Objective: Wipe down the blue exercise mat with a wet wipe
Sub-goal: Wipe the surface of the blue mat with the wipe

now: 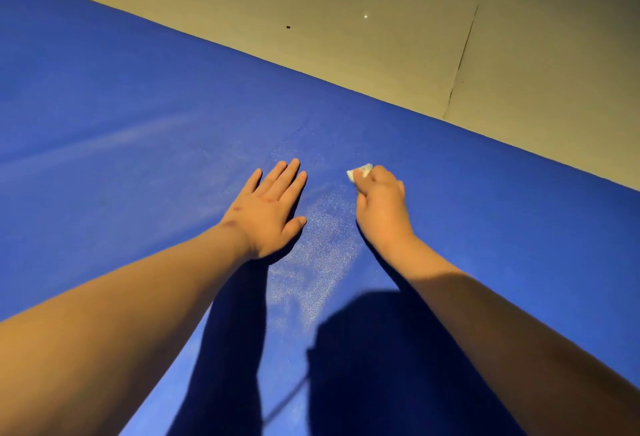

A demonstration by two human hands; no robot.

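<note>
The blue exercise mat [138,96] fills most of the view, running from upper left to lower right. My left hand [268,208] lies flat on it, palm down, fingers straight and spread. To its right, my right hand [379,201] grips a small crumpled white wet wipe [359,171], which sticks out past the fingers and touches the mat. A pale shiny patch on the mat lies between and below the two hands. Both forearms reach in from the bottom corners.
Beige tiled floor [346,19] lies beyond the mat's far edge, with a dark grout line at the right and a few tiny specks. Dark shadows of my arms and head fall on the mat near the bottom.
</note>
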